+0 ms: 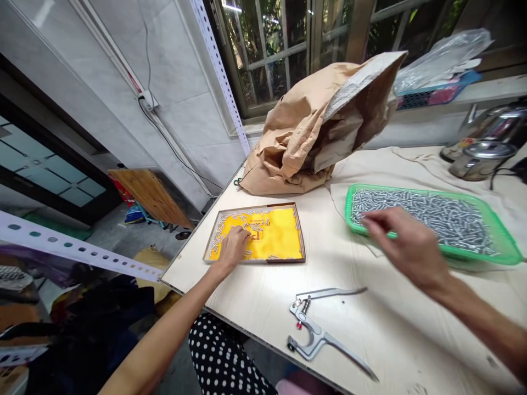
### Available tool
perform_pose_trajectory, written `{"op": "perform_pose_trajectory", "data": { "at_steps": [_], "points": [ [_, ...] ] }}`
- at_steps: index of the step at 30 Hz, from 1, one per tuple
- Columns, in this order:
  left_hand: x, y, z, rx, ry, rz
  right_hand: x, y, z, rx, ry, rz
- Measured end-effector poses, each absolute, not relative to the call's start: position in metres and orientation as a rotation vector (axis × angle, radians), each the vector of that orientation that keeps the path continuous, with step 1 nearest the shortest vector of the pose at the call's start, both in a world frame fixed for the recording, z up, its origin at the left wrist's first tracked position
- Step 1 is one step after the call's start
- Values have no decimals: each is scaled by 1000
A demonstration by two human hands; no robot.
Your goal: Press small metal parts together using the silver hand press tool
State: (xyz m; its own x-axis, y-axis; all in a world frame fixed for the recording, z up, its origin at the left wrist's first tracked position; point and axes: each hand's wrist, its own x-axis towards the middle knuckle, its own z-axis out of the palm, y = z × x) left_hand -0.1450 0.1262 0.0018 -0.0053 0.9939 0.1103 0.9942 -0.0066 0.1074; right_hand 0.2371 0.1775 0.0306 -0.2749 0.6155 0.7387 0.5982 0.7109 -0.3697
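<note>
My left hand (234, 244) reaches into a shallow yellow-bottomed tray (282, 233), its fingers bent and pressed together; whatever is between them is hidden. Slim silvery metal pieces (256, 224) are scattered in this tray, mostly along its edges and in a small cluster near the fingertips. Over the near left edge of a green plastic basket (504, 244) is my right hand (405, 241), slightly blurred, with thumb and fingers drawn together in a pinch. A heap of similar metal pieces (428, 211) fills the basket. I cannot make out anything in that pinch.
Metal hand-press pliers (315, 332) lie at the table's front, handles spread. Behind the tray stands a large crumpled brown paper sack (296, 131). At the back right are a metal pot (481, 159) and a kettle (504, 123). A blue basket (440, 93) sits on the windowsill.
</note>
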Motion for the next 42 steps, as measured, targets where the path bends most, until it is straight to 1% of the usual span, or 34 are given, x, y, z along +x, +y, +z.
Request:
{"op": "perform_pose_trajectory", "data": {
  "at_steps": [4, 6, 8, 10, 13, 15, 17, 20, 21, 23, 27, 30, 32, 34, 36, 38, 42],
  "points": [
    [-141, 154, -6, -2274, -2123, 46, 297, 222, 34, -1256, -1963, -185],
    [-140, 164, -7, -2307, -2090, 89, 307, 221, 27, -1331, -2006, -227],
    [-140, 170, -7, -2357, -2045, 107, 301, 206, 19, -1296, -2073, -203],
    [-141, 173, -7, -2422, -1981, 127, 285, 179, 9, -1151, -2185, -91],
    [-143, 175, -5, -2519, -1894, 141, 252, 128, -8, -916, -2376, 199],
    [-143, 175, -3, -2552, -1870, 136, 233, 94, -17, -873, -2464, 374],
    [-140, 171, -2, -2538, -1908, 8, 220, 66, -23, -898, -2554, 548],
    [-125, 152, 2, -2428, -2052, -451, 213, 38, -27, -978, -2642, 765],
    [-117, 141, 5, -2395, -2100, -602, 212, 33, -28, -1004, -2652, 802],
    [-98, 114, 11, -2410, -2193, -767, 214, 26, -32, -1053, -2655, 825],
    [-62, 52, 19, -2582, -2489, -813, 217, 23, -40, -1123, -2641, 745],
    [-44, 21, 16, -2585, -2750, -855, 216, 24, -45, -1084, -2657, 652],
    [-37, 10, 11, -2493, -3026, -930, 215, 27, -46, -1057, -2674, 562],
    [-32, 5, 7, -2323, -3352, -1066, 214, 30, -45, -1037, -2694, 452],
    [-27, 4, 4, -2143, -3572, -1212, 215, 34, -43, -1023, -2711, 349],
    [-23, 3, 1, -2040, -3649, -1304, 216, 37, -42, -1000, -2729, 276],
    [-15, -1, -5, -1944, -3679, -1373, 219, 36, -43, -913, -2713, 135]
  ]
}}
